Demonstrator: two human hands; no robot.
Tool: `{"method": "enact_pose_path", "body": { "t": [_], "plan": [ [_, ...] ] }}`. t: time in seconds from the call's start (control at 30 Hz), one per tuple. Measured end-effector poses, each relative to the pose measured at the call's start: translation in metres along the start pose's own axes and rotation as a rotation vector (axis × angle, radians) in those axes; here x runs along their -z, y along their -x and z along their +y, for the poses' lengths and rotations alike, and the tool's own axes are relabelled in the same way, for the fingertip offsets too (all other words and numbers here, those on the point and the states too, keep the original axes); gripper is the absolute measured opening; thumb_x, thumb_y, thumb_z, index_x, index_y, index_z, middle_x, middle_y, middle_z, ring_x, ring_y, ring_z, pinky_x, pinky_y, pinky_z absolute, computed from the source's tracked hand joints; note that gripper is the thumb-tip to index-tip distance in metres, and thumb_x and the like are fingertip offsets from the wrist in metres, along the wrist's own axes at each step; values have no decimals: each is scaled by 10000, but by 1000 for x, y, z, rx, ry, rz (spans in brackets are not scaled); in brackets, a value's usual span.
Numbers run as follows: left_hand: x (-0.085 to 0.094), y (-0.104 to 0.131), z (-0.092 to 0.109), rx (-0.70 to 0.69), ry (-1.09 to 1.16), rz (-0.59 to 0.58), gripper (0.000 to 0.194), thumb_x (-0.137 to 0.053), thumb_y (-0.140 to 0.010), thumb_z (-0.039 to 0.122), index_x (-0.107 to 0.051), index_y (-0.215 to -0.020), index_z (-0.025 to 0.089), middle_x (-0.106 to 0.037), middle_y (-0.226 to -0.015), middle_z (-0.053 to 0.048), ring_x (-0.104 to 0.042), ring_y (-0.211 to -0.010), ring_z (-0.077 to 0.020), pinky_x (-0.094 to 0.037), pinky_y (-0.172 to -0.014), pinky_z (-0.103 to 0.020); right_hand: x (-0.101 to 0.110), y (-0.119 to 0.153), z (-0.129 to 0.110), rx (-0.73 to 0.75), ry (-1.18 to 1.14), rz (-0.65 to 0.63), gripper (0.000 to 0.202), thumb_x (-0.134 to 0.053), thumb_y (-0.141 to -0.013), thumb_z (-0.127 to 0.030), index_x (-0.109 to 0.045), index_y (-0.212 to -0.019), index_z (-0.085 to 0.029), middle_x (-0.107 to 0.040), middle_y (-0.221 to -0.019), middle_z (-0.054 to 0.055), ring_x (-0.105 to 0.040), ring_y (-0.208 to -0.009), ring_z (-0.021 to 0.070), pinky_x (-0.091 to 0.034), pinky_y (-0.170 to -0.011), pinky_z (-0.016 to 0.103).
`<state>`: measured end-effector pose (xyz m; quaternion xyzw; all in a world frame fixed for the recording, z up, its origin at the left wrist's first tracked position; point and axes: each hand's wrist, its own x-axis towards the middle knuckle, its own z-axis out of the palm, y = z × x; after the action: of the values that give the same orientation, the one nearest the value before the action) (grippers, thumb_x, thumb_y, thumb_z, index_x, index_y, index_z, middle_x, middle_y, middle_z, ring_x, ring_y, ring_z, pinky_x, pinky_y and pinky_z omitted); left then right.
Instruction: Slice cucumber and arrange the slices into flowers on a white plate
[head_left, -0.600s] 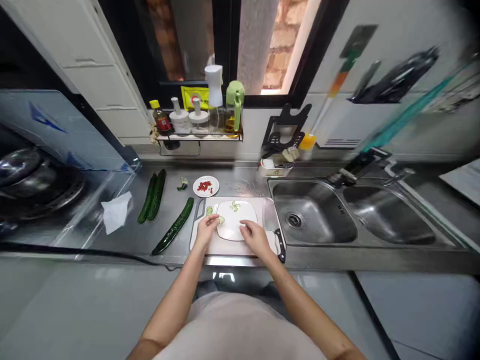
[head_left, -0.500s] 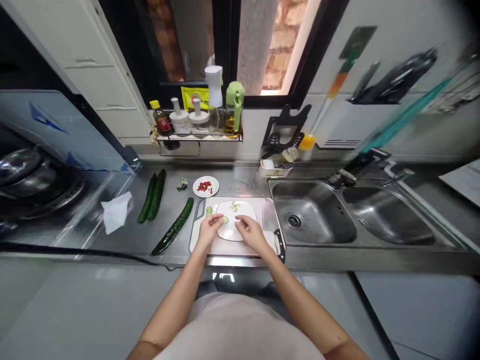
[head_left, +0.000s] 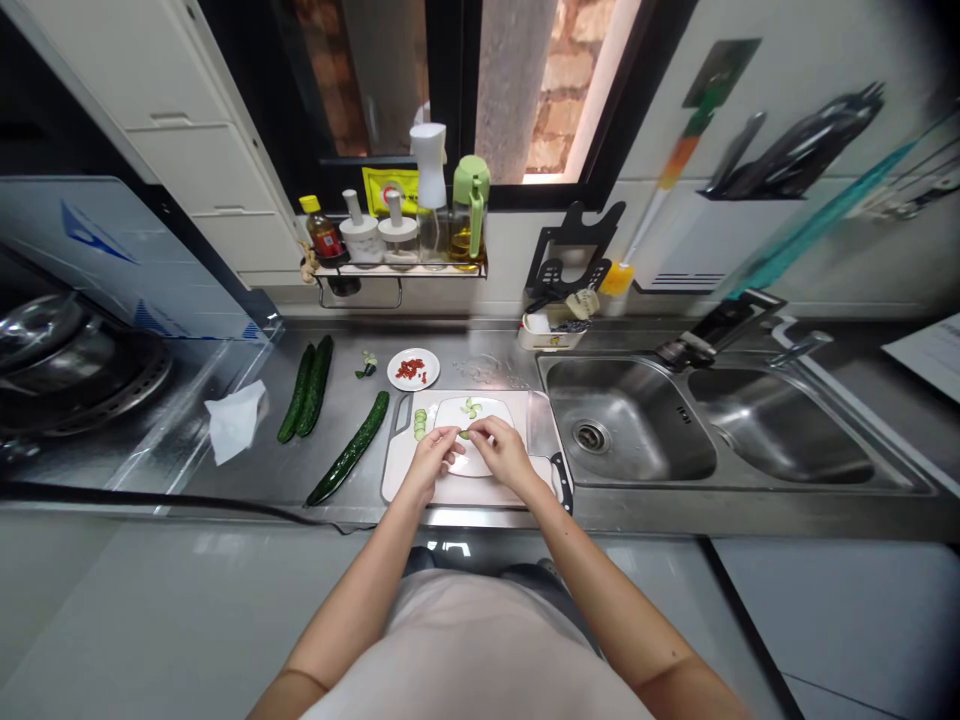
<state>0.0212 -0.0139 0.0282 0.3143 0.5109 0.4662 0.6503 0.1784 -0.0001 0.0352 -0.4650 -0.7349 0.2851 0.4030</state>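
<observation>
Over a white square plate [head_left: 475, 464], my left hand [head_left: 433, 460] and my right hand [head_left: 501, 455] meet with fingertips pinched on a small cucumber slice [head_left: 463, 434]. Several pale green cucumber pieces [head_left: 471, 406] lie grouped on the plate's far part. Under the plate is a cutting board [head_left: 400, 478], and a row of cucumber slices [head_left: 420, 422] rests on its left side. A knife [head_left: 560, 482] with a black handle lies along the board's right edge, its blade partly hidden by my right hand.
Left of the board lies a whole cucumber [head_left: 349, 462], with two more cucumbers [head_left: 306, 390] beyond it. A small plate of chopped red pieces [head_left: 413, 370] stands behind the board. To the right is a double sink [head_left: 630, 420]; a pot [head_left: 52, 340] sits far left.
My right hand has moved left to my left hand, and its fingers now touch the cucumber slice. The left hand has shifted slightly right. The view has sharpened.
</observation>
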Motion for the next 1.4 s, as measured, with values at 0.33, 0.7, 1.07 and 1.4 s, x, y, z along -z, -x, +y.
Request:
{"method": "enact_pose_path", "body": {
  "t": [0.33,0.7,1.07,1.4],
  "plan": [
    [-1,-6,7,74,128,-35,545,-794,-563,339,-606,-1043,162,-607,-727,2,-446,-512,-30,-221,-446,-149,2,5,5,79,87,-52,191,-491,-928,-332,-641,-893,-219,-626,-868,50,-557,-873,185,-427,-777,306],
    [1,-14,-2,-37,72,-11,553,-809,-526,299,-620,-1027,162,-562,-644,42,-481,-552,-56,-280,-497,-173,-1,6,11,38,76,-94,151,-504,-908,-311,-598,-837,-217,-605,-828,26,-541,-815,164,-417,-739,281],
    [-2,-28,-11,-38,-35,-21,491,-773,-566,324,-653,-1013,160,-558,-660,29,-473,-549,-61,-280,-490,-178,3,6,26,-41,109,-131,133,-511,-891,-279,-606,-835,-205,-615,-818,19,-547,-776,151,-410,-718,263],
    [-24,-54,-34,52,-80,-45,449,-751,-565,281,-651,-985,158,-581,-653,23,-465,-535,-58,-247,-468,-166,16,16,54,-120,232,-149,169,-499,-903,-285,-646,-881,-204,-638,-876,30,-557,-819,152,-401,-727,255]
  ]
}}
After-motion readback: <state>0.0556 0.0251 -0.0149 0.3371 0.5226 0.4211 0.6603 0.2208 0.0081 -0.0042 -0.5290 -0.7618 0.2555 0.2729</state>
